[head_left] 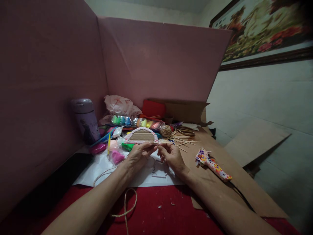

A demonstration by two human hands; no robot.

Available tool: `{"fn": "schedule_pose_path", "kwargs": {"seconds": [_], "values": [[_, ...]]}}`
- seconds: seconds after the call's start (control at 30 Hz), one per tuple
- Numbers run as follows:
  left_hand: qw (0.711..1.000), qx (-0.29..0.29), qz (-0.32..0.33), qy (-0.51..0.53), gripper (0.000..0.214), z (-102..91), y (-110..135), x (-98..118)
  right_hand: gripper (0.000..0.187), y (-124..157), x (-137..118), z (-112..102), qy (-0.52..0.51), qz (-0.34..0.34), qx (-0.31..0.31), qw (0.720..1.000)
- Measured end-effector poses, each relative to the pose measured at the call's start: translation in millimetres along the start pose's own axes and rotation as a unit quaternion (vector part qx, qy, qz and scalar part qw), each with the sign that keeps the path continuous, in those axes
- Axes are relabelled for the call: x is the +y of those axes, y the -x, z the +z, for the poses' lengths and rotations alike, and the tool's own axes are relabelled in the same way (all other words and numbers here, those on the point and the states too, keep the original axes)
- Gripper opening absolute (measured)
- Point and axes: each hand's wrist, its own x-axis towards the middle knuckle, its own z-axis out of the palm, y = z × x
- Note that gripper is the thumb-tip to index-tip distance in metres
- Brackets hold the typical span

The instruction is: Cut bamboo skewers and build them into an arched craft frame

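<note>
Both hands meet in the middle over a white sheet [83, 169]. Between the fingertips of my left hand [140, 153] and my right hand [172, 158] is a thin wooden stick [186, 141], pinched by both and pointing out to the right. Just behind my left hand stands a half-round piece of corrugated cardboard [141, 135], its curved edge wrapped in pale pink and white material. Whether my left fingers also touch this piece, I cannot tell. More thin sticks [182, 138] lie scattered beyond my right hand. Twine [126, 204] trails below my left forearm.
A purple bottle [86, 122] stands at left by a black flat object [61, 176]. Packs of coloured clay [122, 120], a twine ball [165, 130] and scissors [186, 131] lie behind. A flower-patterned, corded tool [213, 165] rests on cardboard [234, 192] at right. Pink panels [158, 62] enclose the back.
</note>
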Motion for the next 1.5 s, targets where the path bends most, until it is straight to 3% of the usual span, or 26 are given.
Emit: {"fn": "schedule_pose_path", "kwargs": {"seconds": [0.47,1.0,1.3,1.5], "values": [[0.999,-0.033,0.008,-0.018,0.011,6.2,5.4,-0.7,0.034,-2.6,-2.0,-4.9,-0.029,-0.005,-0.019,0.999],[1.000,-0.008,-0.005,-0.007,0.014,5.6,5.2,-0.8,0.028,-0.4,-4.0,-3.7,-0.027,-0.005,-0.024,0.999],[1.000,0.002,-0.009,-0.002,0.010,2.8,3.5,-1.8,0.027,1.7,-3.8,-4.8,-0.045,-0.054,0.010,0.997],[1.000,0.003,-0.016,-0.006,0.012,5.4,5.6,-0.2,0.024,0.8,-0.4,-5.8,-0.060,-0.050,0.006,0.997]]}}
